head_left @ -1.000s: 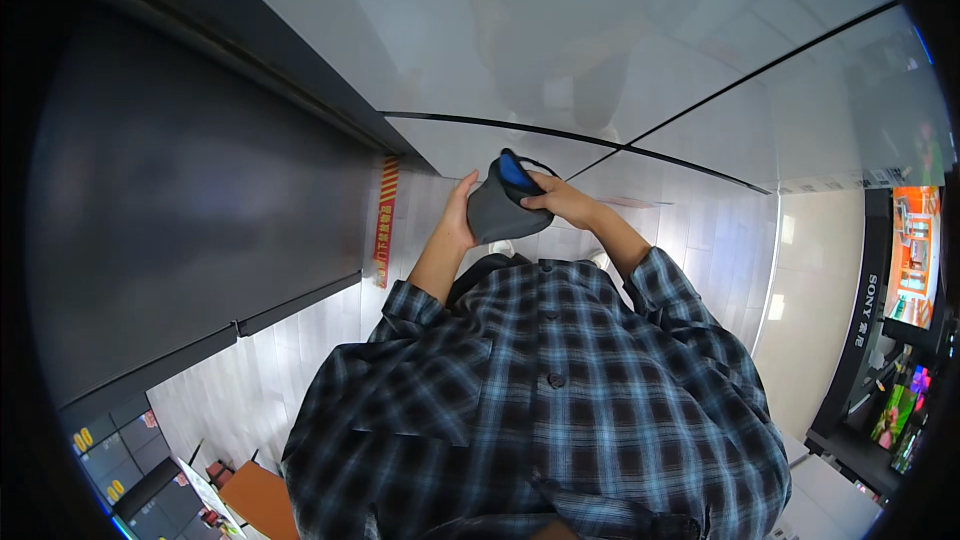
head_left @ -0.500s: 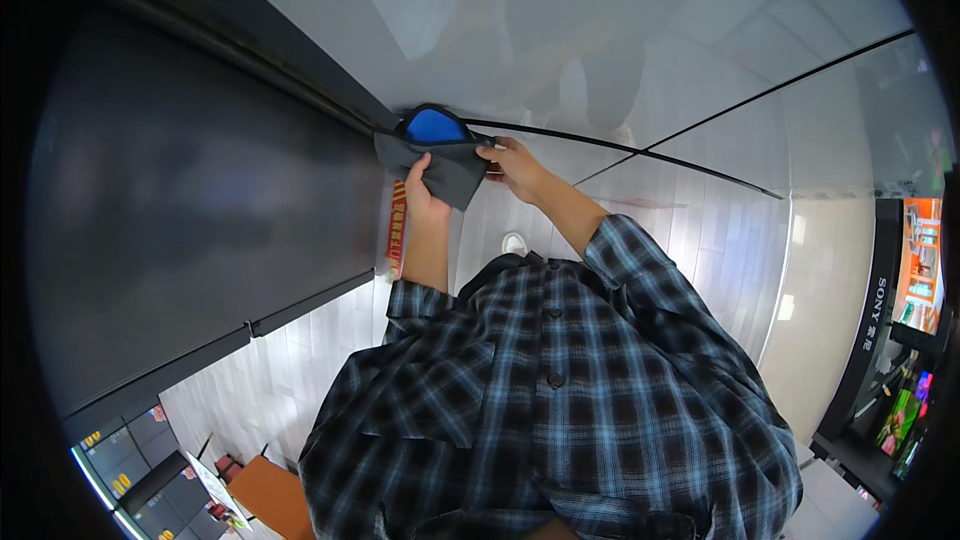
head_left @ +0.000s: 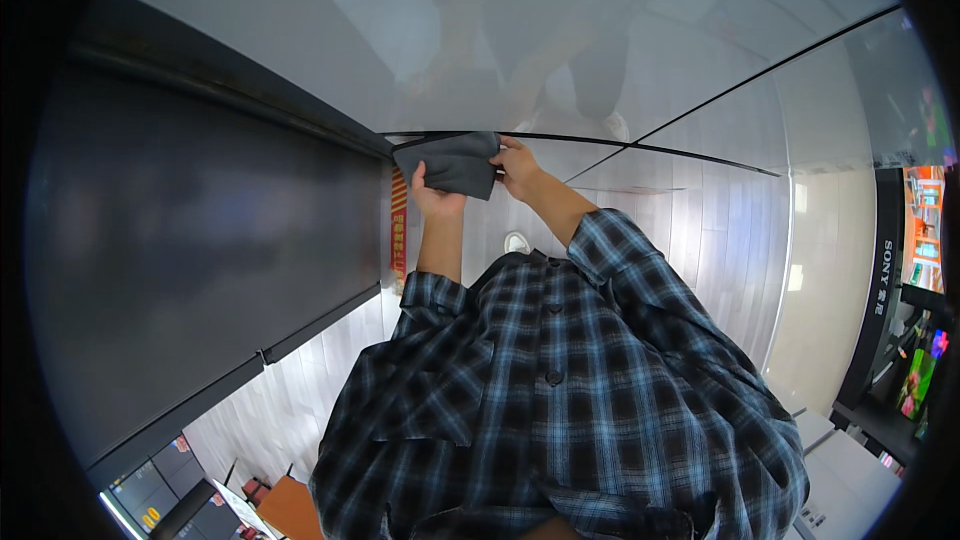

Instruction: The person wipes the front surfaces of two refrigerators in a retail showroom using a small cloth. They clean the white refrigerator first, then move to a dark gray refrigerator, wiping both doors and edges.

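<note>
A dark grey cloth (head_left: pixel 455 166), flat and folded-looking, is held between my two hands in front of the glossy grey panel. My left hand (head_left: pixel 438 200) grips its lower left part, thumb on the near face and the other fingers hidden behind. At the right edge my right hand (head_left: pixel 518 168) pinches the cloth between thumb and fingers. Only the grey outer side shows now; whatever lies behind it is hidden.
The glossy grey panel (head_left: pixel 480 30) spans the far side. A dark cabinet-like surface (head_left: pixel 220 230) stands at left, with a red and yellow strip (head_left: pixel 399 230) on the pale floor beside it. Lit screens (head_left: pixel 925 240) are at far right, and an orange-brown seat (head_left: pixel 290 508) is at lower left.
The blue inner side and its dark rim, visible earlier above the cloth, are now covered by the grey side. Both hands keep their hold, and the view has shifted slightly.
</note>
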`<state>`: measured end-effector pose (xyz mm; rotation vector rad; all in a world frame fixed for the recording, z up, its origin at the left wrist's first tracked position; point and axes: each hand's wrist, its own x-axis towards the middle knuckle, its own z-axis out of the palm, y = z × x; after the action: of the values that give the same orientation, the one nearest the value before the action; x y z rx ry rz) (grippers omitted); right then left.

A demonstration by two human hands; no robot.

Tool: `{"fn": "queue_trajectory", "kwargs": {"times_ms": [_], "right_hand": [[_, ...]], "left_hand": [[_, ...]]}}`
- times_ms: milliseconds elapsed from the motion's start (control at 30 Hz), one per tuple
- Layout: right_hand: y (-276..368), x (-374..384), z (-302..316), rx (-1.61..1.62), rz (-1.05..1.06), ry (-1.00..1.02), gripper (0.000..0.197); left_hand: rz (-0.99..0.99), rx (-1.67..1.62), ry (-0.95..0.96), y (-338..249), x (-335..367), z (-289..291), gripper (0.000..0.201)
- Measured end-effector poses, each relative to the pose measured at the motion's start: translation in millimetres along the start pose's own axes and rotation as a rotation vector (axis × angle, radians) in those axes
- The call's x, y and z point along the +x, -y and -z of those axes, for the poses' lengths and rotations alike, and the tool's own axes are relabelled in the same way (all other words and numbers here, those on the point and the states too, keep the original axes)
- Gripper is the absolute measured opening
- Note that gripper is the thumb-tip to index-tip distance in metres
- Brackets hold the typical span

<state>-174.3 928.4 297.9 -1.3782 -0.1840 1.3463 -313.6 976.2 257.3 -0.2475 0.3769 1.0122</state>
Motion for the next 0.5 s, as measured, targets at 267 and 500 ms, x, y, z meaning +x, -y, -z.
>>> {"fn": "queue_trajectory", "kwargs": {"times_ms": [267,500], "right_hand": [[0.5,17.5,20.6,0.194,0.031,-0.102,0.047],[15.5,-5.4,42.1,0.308,0.143,-0.395,0.025]], "left_hand": [[0.116,0.048,-0.017,3.5,-0.9,-9.3,0.043],[0.218,0.240,-0.149,29.5,11.3,-6.9,0.029]]}}
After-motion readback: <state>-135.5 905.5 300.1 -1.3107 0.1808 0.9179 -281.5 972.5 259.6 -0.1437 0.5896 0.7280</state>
